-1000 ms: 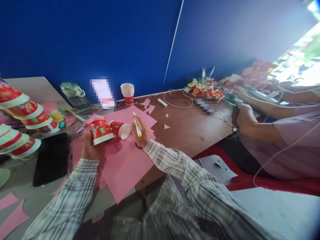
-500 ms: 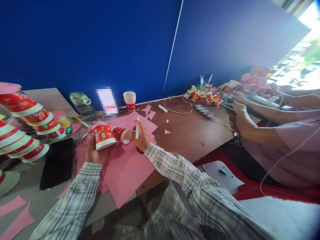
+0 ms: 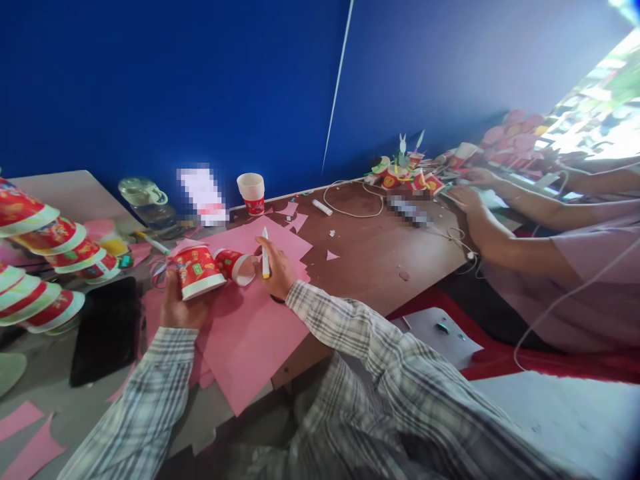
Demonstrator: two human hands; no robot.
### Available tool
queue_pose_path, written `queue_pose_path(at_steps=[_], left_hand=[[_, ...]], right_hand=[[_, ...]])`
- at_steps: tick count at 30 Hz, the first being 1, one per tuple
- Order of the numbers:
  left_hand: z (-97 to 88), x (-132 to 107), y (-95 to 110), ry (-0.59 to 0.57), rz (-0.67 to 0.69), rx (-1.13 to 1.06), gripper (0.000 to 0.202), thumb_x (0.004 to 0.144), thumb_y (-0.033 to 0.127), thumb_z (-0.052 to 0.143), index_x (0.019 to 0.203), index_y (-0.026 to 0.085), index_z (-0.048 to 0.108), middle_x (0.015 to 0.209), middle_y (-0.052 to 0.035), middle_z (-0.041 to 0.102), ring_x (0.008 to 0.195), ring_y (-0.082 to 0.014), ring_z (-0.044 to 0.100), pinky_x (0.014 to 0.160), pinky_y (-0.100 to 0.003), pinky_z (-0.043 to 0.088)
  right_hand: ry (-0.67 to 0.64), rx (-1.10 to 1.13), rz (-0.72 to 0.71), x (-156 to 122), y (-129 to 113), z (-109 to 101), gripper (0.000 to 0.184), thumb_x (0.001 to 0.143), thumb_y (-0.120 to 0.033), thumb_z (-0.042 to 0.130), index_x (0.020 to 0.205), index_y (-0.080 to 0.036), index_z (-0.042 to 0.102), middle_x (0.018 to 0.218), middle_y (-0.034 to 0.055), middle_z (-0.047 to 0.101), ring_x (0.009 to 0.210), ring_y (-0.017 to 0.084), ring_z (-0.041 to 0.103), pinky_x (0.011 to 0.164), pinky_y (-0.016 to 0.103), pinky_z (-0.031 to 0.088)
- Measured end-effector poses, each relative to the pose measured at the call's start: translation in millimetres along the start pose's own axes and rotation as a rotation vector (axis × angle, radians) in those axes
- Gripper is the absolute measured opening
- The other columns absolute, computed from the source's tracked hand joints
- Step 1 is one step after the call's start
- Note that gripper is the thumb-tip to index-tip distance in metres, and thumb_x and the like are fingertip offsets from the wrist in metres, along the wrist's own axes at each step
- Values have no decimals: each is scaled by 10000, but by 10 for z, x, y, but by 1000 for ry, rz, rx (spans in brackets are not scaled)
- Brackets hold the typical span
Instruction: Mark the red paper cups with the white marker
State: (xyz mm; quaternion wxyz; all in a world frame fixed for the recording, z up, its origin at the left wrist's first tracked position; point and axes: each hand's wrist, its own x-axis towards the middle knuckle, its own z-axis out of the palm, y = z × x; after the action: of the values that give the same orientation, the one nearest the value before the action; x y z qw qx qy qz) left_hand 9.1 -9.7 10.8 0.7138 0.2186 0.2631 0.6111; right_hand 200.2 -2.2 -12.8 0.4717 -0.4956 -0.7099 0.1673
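Currently the brown table (image 3: 380,260) carries the pink paper (image 3: 250,327), with both of your hands over it. Risk — the paper may slide or crease if you lean on it; a co-worker's hand (image 3: 463,199) works well apart, so no clash there. Your left hand (image 3: 175,307) has its fingers wrapped round an upturned red cup (image 3: 197,270); a 2nd cup (image 3: 235,265) lies on its side just beside it. Your right hand (image 3: 280,270) pinches a white marker (image 3: 265,253) btw thumb & fingers — tip up, near the 2nd cup's rim.
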Motion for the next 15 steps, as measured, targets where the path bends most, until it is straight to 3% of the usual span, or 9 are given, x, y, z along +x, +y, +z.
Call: queue_pose_path(at_steps=[5, 9, 15], left_hand=[[33, 9, -14, 24, 34, -17, 594, 733, 511, 484, 1182, 121, 492, 1036, -109, 625, 1044, -245, 546, 881, -427, 436], [17, 17, -26, 32, 5, -20, 579, 718, 514, 505, 1162, 143, 512, 1024, -96, 630, 1021, -239, 560, 878, -412, 442], [57, -7, -30, 174, 4, 30, 517, 719, 508, 513, 1066, 128, 557, 902, -64, 654, 917, -199, 602, 843, -368, 468]], right_hand=[[2, -12, -57, -6, 7, 26, 606, 777, -156, 522, 1340, -142, 295, 1192, 126, 555, 1126, 218, 528, 1033, 387, 421], [-62, 4, -103, -14, 19, 42, 580, 768, -144, 529, 1312, -144, 329, 1131, 115, 580, 1026, 170, 580, 953, 309, 478], [-98, -11, -99, -13, 13, -12, 530, 805, -206, 517, 1302, -140, 345, 1103, 123, 577, 970, 163, 587, 922, 308, 489]])
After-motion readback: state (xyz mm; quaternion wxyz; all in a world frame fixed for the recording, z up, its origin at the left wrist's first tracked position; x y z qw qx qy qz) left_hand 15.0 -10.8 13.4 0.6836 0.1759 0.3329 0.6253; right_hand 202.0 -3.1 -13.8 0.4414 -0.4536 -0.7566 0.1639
